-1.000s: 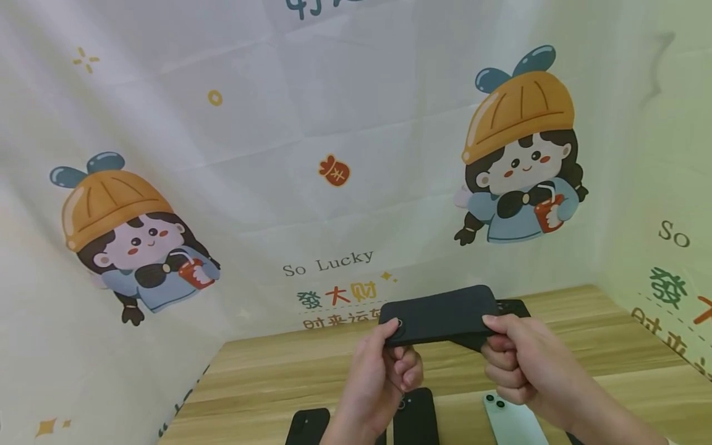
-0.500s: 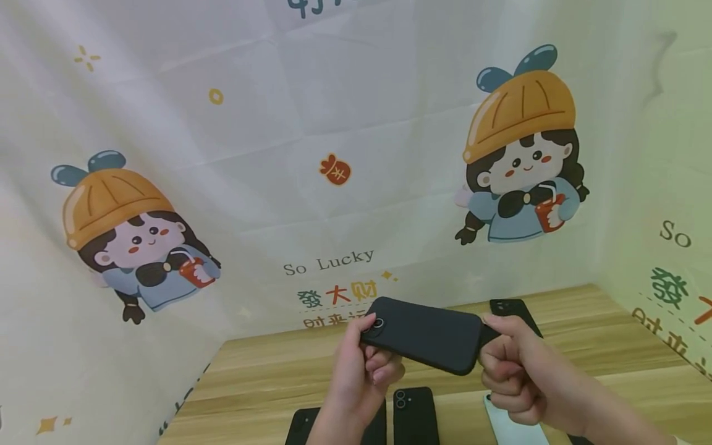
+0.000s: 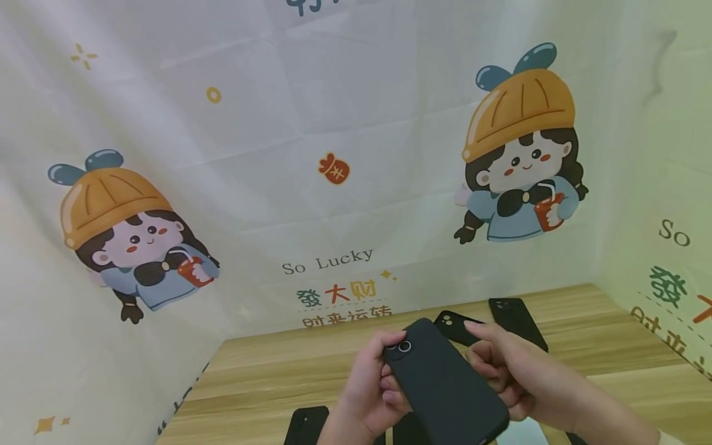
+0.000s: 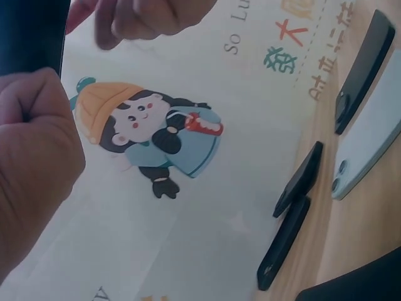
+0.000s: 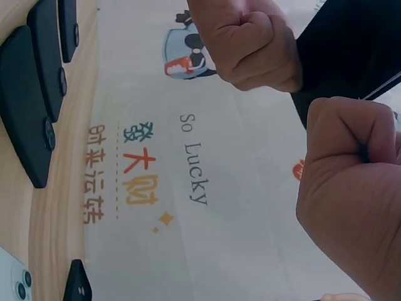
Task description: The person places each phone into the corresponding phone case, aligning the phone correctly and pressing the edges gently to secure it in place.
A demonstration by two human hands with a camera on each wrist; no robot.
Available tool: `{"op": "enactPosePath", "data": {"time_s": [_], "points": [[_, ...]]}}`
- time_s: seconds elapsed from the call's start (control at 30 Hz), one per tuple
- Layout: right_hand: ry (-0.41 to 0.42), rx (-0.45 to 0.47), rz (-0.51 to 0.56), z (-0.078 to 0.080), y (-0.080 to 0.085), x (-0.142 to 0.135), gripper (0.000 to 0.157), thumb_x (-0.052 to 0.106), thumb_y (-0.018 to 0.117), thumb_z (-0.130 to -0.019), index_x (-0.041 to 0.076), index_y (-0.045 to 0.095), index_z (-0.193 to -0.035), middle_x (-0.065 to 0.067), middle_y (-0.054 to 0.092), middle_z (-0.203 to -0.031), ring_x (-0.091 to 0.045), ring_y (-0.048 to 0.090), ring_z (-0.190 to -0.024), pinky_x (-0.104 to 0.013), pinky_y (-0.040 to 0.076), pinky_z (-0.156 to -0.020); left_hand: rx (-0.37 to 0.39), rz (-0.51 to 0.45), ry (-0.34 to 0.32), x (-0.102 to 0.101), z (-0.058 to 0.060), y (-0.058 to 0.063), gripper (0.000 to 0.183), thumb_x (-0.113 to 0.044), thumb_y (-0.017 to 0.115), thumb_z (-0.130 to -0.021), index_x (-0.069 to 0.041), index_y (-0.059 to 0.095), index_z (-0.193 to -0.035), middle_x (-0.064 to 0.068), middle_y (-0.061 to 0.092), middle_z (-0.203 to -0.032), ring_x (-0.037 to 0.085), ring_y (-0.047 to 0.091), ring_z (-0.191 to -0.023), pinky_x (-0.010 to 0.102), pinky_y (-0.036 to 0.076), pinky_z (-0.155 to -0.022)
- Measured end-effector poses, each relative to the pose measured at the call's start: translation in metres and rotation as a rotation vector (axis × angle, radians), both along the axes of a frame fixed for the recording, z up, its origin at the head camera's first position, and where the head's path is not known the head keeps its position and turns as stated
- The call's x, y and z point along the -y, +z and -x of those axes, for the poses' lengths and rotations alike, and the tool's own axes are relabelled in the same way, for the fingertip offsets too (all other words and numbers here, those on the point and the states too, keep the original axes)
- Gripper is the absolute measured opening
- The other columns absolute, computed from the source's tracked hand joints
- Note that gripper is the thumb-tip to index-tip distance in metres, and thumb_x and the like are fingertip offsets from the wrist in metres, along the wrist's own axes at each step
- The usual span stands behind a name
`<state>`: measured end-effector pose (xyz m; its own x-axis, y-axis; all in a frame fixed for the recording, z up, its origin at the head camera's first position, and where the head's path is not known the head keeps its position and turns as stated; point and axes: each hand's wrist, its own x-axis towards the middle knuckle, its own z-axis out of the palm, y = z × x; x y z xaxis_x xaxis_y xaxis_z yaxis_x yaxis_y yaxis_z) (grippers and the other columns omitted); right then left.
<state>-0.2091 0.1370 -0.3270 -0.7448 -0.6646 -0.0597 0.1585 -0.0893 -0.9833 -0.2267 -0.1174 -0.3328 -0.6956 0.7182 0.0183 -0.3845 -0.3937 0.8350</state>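
Pinching with the left grip (image 3: pixel 369 389), in the head view, a matte black, round-cornered phone (image 3: pixel 447 383) by its lens corner above the wood-grain counter (image 3: pixel 267 383), likely to bare its back; with the right grip (image 3: pixel 503 368) curled alongside, hold uncertain. From the left wrist: apart from a flat, pale mint phone (image 4: pixel 369 132). From the right: opposite slim black phones (image 5: pixel 47 63), probably aligned for reach.

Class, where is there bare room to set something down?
The wooden table is bare at left, between the backdrop and front-left black smartphone, and right of the rear-right black smartphone. The front centre, below the held smartphone, is crowded around the pale green smartphone.
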Motion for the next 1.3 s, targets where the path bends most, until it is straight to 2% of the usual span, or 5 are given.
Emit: {"op": "enactPosePath", "data": {"time_s": [0.2, 0.43, 0.7, 0.97, 1.3], "points": [[0.104, 0.005, 0.076, 0.000, -0.005, 0.006, 0.050, 0.042, 0.028, -0.117, 0.019, 0.056, -0.081, 0.010, 0.019, -0.062, -0.008, 0.011, -0.050, -0.025, 0.013, -0.048, -0.003, 0.091, -0.220, -0.012, -0.005, -0.007, 0.045, -0.038, 0.041, -0.106, -0.030, 0.045, -0.062, -0.012, 0.010, -0.056, 0.003, 0.001, -0.049, 0.017, -0.002, -0.048], [0.191, 0.055, 0.176, -0.001, -0.007, 0.006, 0.041, 0.028, 0.028, -0.114, 0.017, 0.059, -0.089, 0.010, 0.019, -0.061, -0.005, 0.014, -0.049, -0.024, 0.011, -0.048, -0.015, 0.092, -0.282, -0.014, -0.006, -0.009, 0.047, -0.041, 0.036, -0.109, -0.034, 0.058, -0.068, -0.010, 0.007, -0.055, 0.006, 0.001, -0.048, 0.020, -0.001, -0.048], [0.143, 0.136, 0.282, -0.003, -0.003, 0.002, 0.036, 0.029, 0.031, -0.116, 0.013, 0.061, -0.104, 0.011, 0.026, -0.063, -0.004, 0.019, -0.051, -0.020, 0.018, -0.050, -0.043, 0.119, -0.073, -0.013, -0.004, 0.000, 0.048, -0.055, 0.042, -0.112, -0.025, 0.074, -0.093, -0.016, 0.074, -0.082, -0.002, 0.072, -0.081, 0.018, 0.059, -0.082], [0.013, 0.138, 0.449, 0.003, -0.003, -0.007, 0.039, 0.032, 0.028, -0.118, 0.018, 0.053, -0.091, 0.009, 0.021, -0.071, -0.007, 0.014, -0.057, -0.020, 0.018, -0.053, 0.025, -0.031, 0.096, -0.013, 0.000, -0.001, 0.049, -0.048, 0.038, -0.115, -0.023, 0.076, -0.098, -0.014, 0.072, -0.076, -0.004, 0.066, -0.065, 0.011, 0.051, -0.064], [-0.354, 0.128, 0.401, 0.011, -0.001, -0.010, 0.030, 0.033, 0.039, -0.116, 0.005, 0.052, -0.117, 0.011, 0.030, -0.067, -0.007, 0.018, -0.056, -0.018, 0.024, -0.051, -0.111, 0.084, 0.394, -0.014, -0.004, 0.007, 0.063, -0.060, 0.029, -0.113, -0.020, 0.051, -0.070, -0.010, 0.042, -0.058, 0.004, 0.036, -0.047, 0.018, 0.029, -0.050]]}}
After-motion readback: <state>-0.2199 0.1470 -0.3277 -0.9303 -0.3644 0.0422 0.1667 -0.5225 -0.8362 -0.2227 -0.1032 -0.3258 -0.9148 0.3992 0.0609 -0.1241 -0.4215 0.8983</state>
